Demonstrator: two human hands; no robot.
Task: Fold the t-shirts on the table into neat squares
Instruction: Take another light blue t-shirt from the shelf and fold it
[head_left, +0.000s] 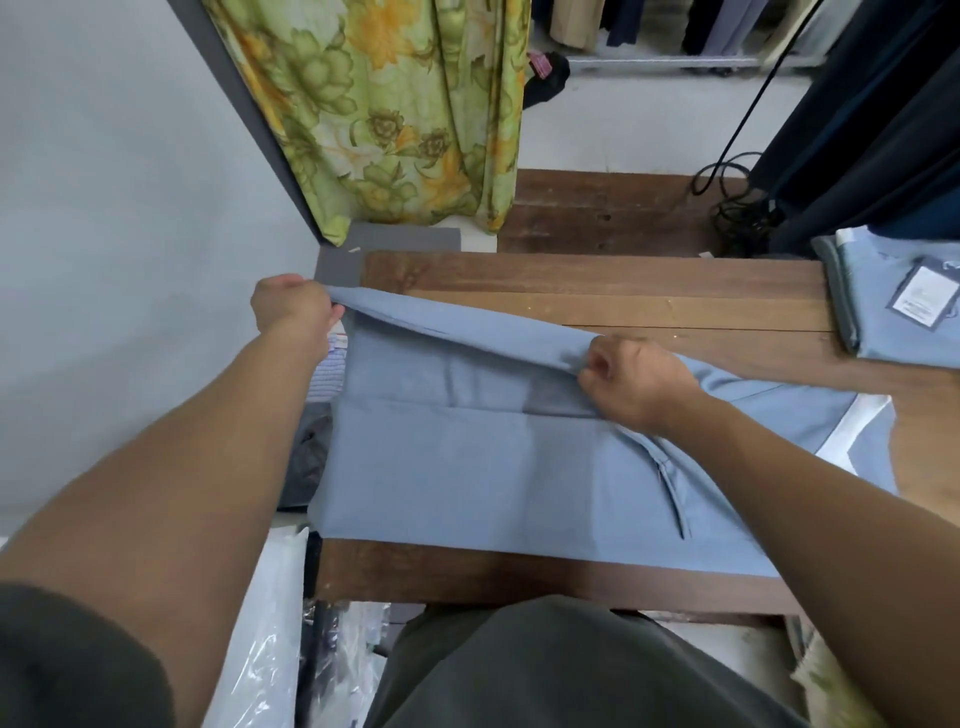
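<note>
**Both hands lift the far edge of a blue t-shirt on the wooden surface**

At the far left, a grey wall runs beside a green and yellow floral curtain (395, 114). Below it, the left hand (291, 309) is closed around the far-left corner of a blue t-shirt (467, 467), holding that corner up just past the left end of the wooden surface (597, 275). Under that hand, striped and dark garments (324, 384) lie beside the surface's left end. The t-shirt lies spread across the near half of the surface, its far edge raised in a long fold running from one hand to the other. The right hand (636, 382) pinches that fold near the middle of the shirt, fingers curled tight on the cloth. At the far right, a second blue t-shirt (883, 312), already folded and showing a white label, rests on the surface, well apart from the first. Black cables (737, 202) coil on the floor beyond.
</note>
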